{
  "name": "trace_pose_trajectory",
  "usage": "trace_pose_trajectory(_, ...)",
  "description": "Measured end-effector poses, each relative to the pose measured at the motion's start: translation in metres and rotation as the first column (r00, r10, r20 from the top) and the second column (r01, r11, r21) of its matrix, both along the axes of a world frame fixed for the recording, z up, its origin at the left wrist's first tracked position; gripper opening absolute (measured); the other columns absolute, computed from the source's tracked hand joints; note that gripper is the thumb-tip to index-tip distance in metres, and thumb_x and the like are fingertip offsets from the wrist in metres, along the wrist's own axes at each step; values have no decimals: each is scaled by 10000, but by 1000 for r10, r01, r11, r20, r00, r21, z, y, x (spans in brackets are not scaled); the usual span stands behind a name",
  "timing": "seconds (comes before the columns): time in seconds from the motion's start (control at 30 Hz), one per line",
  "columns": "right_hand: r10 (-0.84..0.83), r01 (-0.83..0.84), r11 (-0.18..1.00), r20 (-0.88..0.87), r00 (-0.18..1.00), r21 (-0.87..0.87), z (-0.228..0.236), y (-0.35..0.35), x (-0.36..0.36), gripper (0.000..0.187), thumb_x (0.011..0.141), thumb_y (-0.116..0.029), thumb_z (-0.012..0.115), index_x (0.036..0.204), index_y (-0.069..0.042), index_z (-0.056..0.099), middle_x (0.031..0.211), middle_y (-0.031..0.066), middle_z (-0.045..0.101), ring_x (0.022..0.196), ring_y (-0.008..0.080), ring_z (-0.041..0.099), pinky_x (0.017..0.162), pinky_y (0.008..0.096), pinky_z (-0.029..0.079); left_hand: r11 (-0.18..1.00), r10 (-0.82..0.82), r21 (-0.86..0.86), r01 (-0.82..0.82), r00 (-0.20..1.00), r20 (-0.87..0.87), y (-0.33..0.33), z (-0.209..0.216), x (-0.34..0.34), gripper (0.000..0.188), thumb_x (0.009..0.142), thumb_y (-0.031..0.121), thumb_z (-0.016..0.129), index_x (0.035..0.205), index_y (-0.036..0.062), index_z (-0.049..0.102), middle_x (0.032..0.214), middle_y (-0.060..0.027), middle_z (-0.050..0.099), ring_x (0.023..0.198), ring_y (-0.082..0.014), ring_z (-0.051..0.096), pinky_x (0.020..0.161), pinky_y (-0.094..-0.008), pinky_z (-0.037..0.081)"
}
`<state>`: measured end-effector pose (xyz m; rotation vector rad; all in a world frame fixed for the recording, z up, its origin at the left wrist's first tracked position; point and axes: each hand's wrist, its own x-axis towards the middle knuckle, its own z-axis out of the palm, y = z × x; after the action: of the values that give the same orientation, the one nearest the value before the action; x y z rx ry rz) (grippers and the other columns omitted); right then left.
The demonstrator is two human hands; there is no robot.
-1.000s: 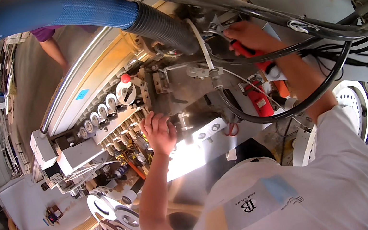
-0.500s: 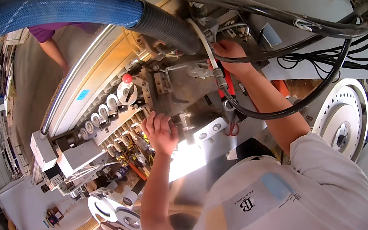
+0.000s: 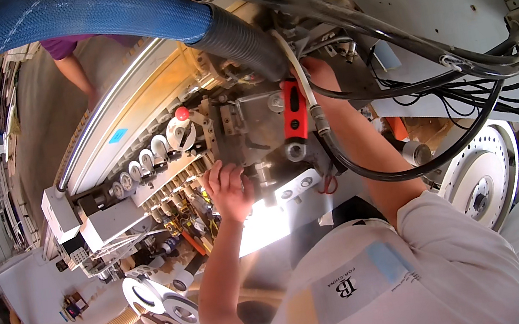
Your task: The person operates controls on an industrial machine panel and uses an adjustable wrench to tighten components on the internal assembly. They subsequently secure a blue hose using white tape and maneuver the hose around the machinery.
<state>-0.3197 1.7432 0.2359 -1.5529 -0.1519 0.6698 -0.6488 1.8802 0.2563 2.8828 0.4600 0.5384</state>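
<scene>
Right hand [image 3: 320, 73] reaches far into machine, fingers clamped on red-handled tool [image 3: 295, 115] hanging down at centre. Left hand [image 3: 229, 187] rests, fingers curled together, against grey metal block [image 3: 260, 127], just left of tool.

At the centre, the left hand [image 3: 230, 191] grips a metal part of the grey machine [image 3: 254, 128]. At one o'clock, the right hand [image 3: 317, 77] holds a red-handled tool [image 3: 294, 118] upright, behind black cables [image 3: 388, 27]. A blue hose [image 3: 91, 15] arcs across eleven o'clock.
</scene>
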Motion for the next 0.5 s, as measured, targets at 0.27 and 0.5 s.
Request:
trace_pose_trajectory(0.27, 183, -193, 973, -89, 979, -124, 69, -44, 40, 275, 1117, -290, 602, 1124, -22, 662, 928, 113, 740, 739, 191, 728, 580, 331, 560, 999, 30, 37, -29, 999, -15, -1, -2, -5, 213, 853, 172, 725, 1061, 141, 695, 1223, -35, 651, 1406, -312, 495, 1198, -575, 346)
trace_pose_trajectory(0.5, 555, -592, 766, -207, 806, -251, 47, -100, 164, 358, 1145, -431, 565, 1156, -84, 651, 923, 47, 717, 666, 130, 659, 626, 304, 551, 1000, 6, 19, -6, 1000, -10, -1, -1, 1, 220, 850, 161, 724, 1066, 141, 693, 1221, -35, 653, 1404, -319, 497, 1198, -577, 347)
